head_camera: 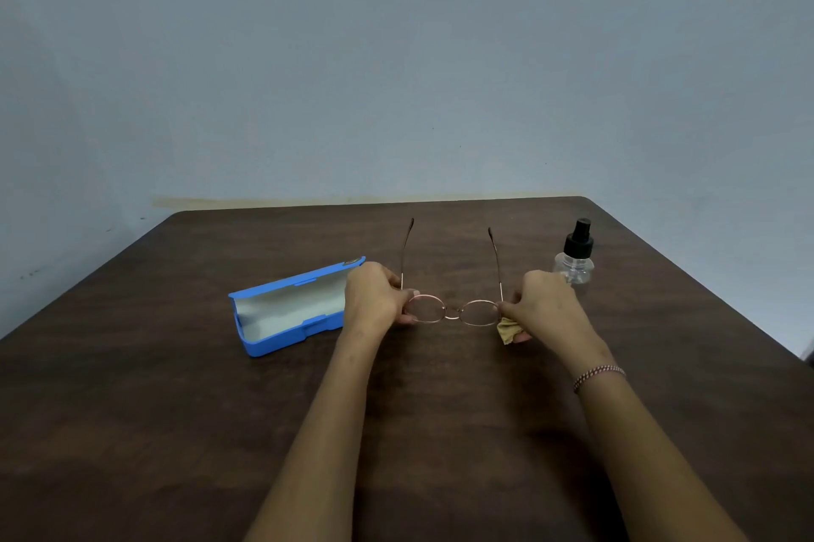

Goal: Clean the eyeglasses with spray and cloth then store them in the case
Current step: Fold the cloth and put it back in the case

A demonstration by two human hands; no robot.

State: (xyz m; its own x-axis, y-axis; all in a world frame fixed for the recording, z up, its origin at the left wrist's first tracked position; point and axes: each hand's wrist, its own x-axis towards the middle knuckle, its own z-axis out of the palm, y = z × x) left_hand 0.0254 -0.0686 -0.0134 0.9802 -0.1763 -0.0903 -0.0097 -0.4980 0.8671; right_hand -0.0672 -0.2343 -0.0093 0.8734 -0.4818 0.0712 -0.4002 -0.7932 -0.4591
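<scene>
Thin rose-gold round eyeglasses [453, 311] are held above the table, temples unfolded and pointing away from me. My left hand [376, 297] pinches the left rim at its hinge. My right hand [544, 303] pinches the right hinge and also holds a small tan cloth [508, 331] bunched under its fingers. An open blue case [286, 308] with a pale lining lies on the table just left of my left hand. A clear spray bottle [575, 255] with a black nozzle stands upright behind my right hand.
The dark brown wooden table [440, 409] ends against a plain grey-blue wall [396, 57] at the back. Its right edge runs diagonally at the far right.
</scene>
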